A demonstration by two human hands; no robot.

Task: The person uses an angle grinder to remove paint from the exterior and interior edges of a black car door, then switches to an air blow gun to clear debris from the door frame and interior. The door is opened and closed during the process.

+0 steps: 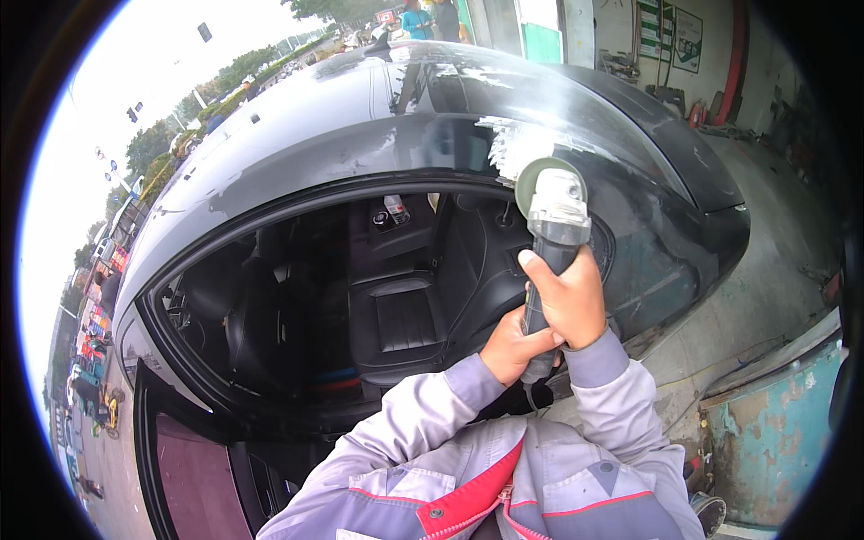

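Observation:
Both of my hands hold an angle grinder (558, 232) with a dark body and a whitened, dusty head. My left hand (516, 346) is wrapped round the lower end of its handle. Higher up, my right hand (574, 297) grips the body just below the head. The round grey-green disc (525, 183) lies at the rear roof pillar of a dark car (360, 144), beside a rough white patch (515, 146) where the paint is worn off. Whether the disc touches the surface, I cannot tell. Pale dust shows on the roof behind it.
Below the roof edge, the open doorway shows black seats (402, 317) and a bottle (396, 210). An open car door (193, 468) stands at lower left. A worn teal metal box (765, 441) is at lower right. People (417, 22) stand beyond the car.

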